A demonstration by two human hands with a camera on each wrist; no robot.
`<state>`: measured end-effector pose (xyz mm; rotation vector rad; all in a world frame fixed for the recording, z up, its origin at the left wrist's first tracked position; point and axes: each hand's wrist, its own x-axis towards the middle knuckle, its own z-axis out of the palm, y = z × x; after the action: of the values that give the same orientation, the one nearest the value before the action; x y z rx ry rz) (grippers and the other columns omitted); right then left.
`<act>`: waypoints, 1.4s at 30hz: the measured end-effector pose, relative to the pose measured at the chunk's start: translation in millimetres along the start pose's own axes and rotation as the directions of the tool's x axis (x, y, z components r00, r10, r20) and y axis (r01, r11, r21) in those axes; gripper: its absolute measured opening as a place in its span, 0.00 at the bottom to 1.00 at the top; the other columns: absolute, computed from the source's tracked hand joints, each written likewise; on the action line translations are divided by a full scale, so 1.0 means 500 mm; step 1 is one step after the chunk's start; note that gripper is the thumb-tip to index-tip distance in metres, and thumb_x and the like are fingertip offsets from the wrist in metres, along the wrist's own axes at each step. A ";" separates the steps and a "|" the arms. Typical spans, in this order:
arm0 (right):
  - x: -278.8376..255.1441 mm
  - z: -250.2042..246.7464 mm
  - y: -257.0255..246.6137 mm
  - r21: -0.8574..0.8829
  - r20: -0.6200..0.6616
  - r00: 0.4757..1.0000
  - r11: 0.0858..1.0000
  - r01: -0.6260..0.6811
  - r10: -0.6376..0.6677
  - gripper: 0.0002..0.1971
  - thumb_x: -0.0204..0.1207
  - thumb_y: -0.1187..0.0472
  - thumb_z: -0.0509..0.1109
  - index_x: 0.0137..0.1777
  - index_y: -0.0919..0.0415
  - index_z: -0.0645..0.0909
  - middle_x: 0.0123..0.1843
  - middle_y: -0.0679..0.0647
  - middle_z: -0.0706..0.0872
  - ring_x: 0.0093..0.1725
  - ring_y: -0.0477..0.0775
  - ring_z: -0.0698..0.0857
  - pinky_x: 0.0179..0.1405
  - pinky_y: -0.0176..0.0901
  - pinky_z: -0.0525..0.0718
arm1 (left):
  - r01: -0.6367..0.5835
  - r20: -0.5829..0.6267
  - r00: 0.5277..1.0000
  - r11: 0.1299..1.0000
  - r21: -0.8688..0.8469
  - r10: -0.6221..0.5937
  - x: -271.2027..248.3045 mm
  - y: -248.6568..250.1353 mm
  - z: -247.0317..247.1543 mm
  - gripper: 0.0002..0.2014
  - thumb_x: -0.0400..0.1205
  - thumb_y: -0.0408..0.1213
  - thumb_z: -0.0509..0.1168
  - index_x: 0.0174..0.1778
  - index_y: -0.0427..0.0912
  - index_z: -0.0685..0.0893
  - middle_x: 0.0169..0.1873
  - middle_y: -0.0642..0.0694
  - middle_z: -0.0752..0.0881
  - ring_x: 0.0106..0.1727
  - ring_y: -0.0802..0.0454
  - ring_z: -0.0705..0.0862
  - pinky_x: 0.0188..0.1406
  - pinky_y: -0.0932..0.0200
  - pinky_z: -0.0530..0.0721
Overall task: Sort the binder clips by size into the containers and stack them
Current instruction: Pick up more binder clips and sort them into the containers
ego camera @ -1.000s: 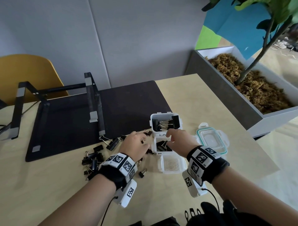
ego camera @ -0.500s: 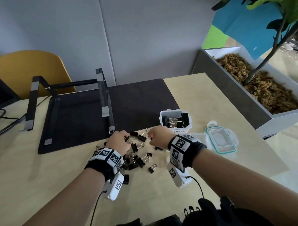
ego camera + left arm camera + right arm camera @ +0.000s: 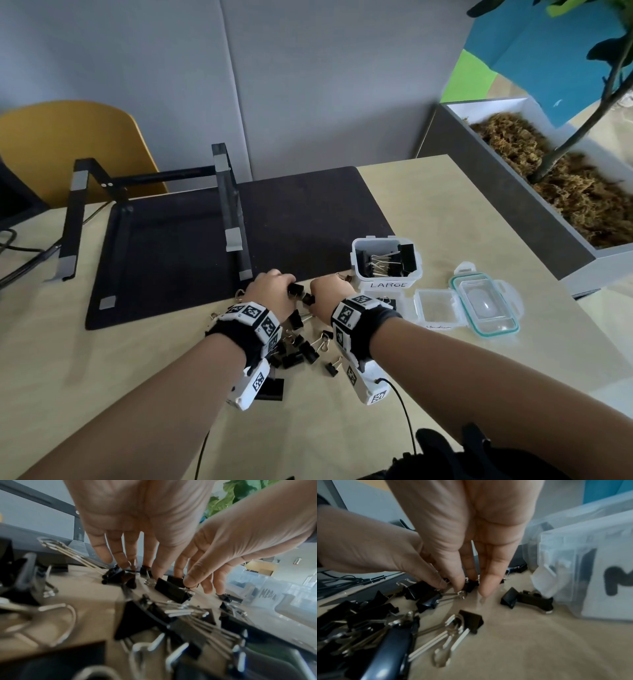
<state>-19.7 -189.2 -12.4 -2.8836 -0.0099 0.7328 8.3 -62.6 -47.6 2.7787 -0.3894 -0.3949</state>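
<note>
Loose black binder clips [image 3: 301, 351] of mixed sizes lie in a pile on the pale table, between my wrists. My left hand [image 3: 270, 291] reaches down at the pile's far edge and pinches a black clip [image 3: 295, 290]. Beside it, my right hand [image 3: 327, 291] pinches a small clip [image 3: 471, 586] between thumb and fingers [image 3: 188, 581]. The tub labelled LARGE [image 3: 387, 283] stands just right of the hands and holds several big clips. The medium tub [image 3: 607, 574] sits behind my right wrist, mostly hidden in the head view. The small tub [image 3: 416, 305] is open.
A clear lid with a teal seal [image 3: 486, 305] lies right of the tubs. A black mat [image 3: 308, 222] and a black stand [image 3: 229, 212] are behind the hands. A grey planter [image 3: 513, 212] borders the table's right side. A yellow chair [image 3: 68, 144] stands far left.
My right hand has left the medium tub and come left to the pile. Both hands have closed in at the pile's far edge, each on a clip.
</note>
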 end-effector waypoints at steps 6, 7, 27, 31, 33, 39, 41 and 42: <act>-0.002 0.007 0.010 0.104 -0.017 1.000 0.995 -0.011 0.013 0.12 0.79 0.61 0.64 0.60 0.65 0.77 0.61 0.61 0.83 0.61 0.61 0.83 0.47 0.43 0.78 | 0.013 0.017 1.000 1.000 0.017 -0.014 0.008 0.012 0.002 0.11 0.77 0.42 0.65 0.54 0.47 0.80 0.51 0.43 0.82 0.54 0.41 0.82 0.52 0.50 0.79; -0.004 0.003 0.013 0.123 -0.015 1.000 0.992 -0.016 0.018 0.12 0.78 0.61 0.65 0.59 0.64 0.77 0.59 0.60 0.83 0.59 0.60 0.83 0.44 0.42 0.77 | 0.018 0.017 1.000 1.000 0.005 -0.018 0.009 0.013 0.002 0.10 0.77 0.42 0.65 0.52 0.47 0.80 0.49 0.43 0.81 0.53 0.42 0.82 0.50 0.51 0.79; -0.123 -0.104 0.268 0.047 0.009 0.977 0.976 0.211 -0.211 0.08 0.74 0.63 0.69 0.52 0.54 0.83 0.45 0.45 0.82 0.46 0.48 0.80 0.39 0.33 0.75 | -0.025 0.011 0.999 0.920 -0.390 0.032 -0.012 0.130 -0.042 0.09 0.80 0.33 0.59 0.42 0.47 0.84 0.31 0.52 0.81 0.34 0.50 0.79 0.42 0.52 0.84; -0.130 -0.094 0.280 -0.038 0.100 0.959 0.962 0.271 -0.266 0.14 0.76 0.67 0.63 0.57 0.53 0.82 0.56 0.50 0.85 0.55 0.51 0.83 0.51 0.42 0.79 | 0.031 0.055 0.998 0.928 -0.371 -0.012 -0.014 0.153 -0.033 0.10 0.81 0.31 0.59 0.50 0.44 0.84 0.39 0.50 0.81 0.32 0.51 0.80 0.42 0.53 0.85; -0.123 -0.085 0.286 -0.060 0.104 0.955 0.957 0.284 -0.277 0.17 0.76 0.69 0.61 0.58 0.51 0.82 0.57 0.51 0.85 0.57 0.52 0.82 0.55 0.44 0.80 | 0.042 0.048 0.999 0.923 -0.383 -0.025 -0.014 0.165 -0.029 0.09 0.79 0.31 0.62 0.50 0.44 0.85 0.40 0.52 0.81 0.37 0.52 0.81 0.43 0.57 0.83; -0.116 -0.080 0.311 0.004 0.018 0.946 0.947 0.322 -0.322 0.15 0.77 0.64 0.65 0.62 0.51 0.82 0.61 0.50 0.80 0.53 0.48 0.79 0.54 0.38 0.76 | -0.004 -0.081 0.996 0.892 -0.453 -0.036 -0.023 0.220 -0.014 0.08 0.78 0.29 0.64 0.48 0.42 0.85 0.40 0.48 0.85 0.41 0.50 0.84 0.46 0.57 0.84; -0.117 -0.071 0.317 0.019 -0.011 0.949 0.949 0.316 -0.316 0.14 0.77 0.60 0.67 0.62 0.49 0.82 0.59 0.50 0.80 0.48 0.46 0.77 0.49 0.36 0.74 | -0.011 -0.114 0.992 0.875 -0.483 -0.051 -0.027 0.240 -0.003 0.06 0.78 0.30 0.65 0.48 0.41 0.85 0.38 0.49 0.85 0.41 0.52 0.83 0.48 0.56 0.83; -0.118 -0.066 0.320 0.020 -0.013 0.950 0.950 0.311 -0.310 0.14 0.77 0.59 0.67 0.62 0.48 0.82 0.58 0.50 0.81 0.48 0.47 0.78 0.48 0.36 0.73 | -0.014 -0.126 0.990 0.868 -0.497 -0.056 -0.028 0.249 0.005 0.06 0.77 0.31 0.65 0.48 0.41 0.85 0.38 0.49 0.85 0.41 0.51 0.83 0.48 0.56 0.84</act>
<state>-61.3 -355.0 18.0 -2.7685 -0.4416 0.6524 -32.7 -173.1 -4.9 2.2858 -0.1882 -0.2599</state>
